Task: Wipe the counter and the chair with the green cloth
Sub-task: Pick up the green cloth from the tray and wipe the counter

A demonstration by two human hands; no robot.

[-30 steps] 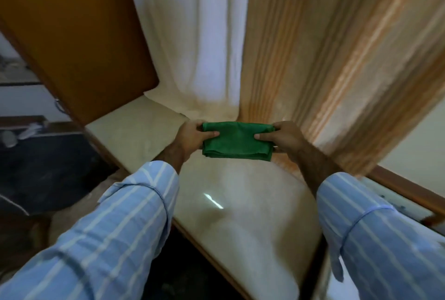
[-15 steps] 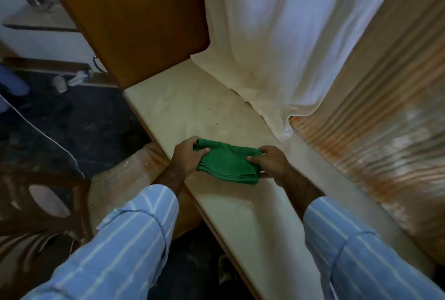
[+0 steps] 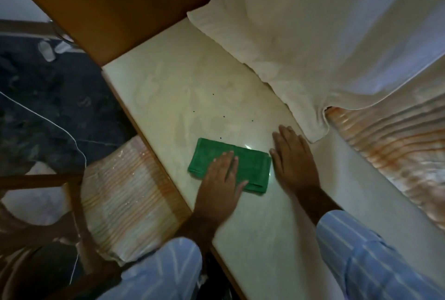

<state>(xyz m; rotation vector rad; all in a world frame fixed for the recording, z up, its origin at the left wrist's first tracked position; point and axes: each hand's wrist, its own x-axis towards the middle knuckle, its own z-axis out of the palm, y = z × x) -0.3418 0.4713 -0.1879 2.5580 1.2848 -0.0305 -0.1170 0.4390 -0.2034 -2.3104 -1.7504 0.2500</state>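
Observation:
The folded green cloth (image 3: 250, 162) lies flat on the pale stone counter (image 3: 183, 92). My left hand (image 3: 220, 184) presses palm-down on the cloth's near half, fingers spread. Just right of the cloth, my right hand (image 3: 292, 157) rests flat on the bare counter with its thumb at the cloth's edge. A few dark specks dot the counter beyond the cloth. A wooden chair (image 3: 36, 179) stands at the lower left, partly out of frame.
A white curtain (image 3: 301, 34) drapes onto the counter's back edge, with a striped orange curtain (image 3: 390, 150) to the right. A wooden cabinet side (image 3: 108, 3) bounds the counter's far end. A striped bundle (image 3: 125, 193) sits beside the counter's front edge, and a thin cable (image 3: 48, 121) crosses the dark floor.
Both hands held the cloth by its ends above the counter; now it lies flat with my left palm on it and my right hand let go, resting beside it.

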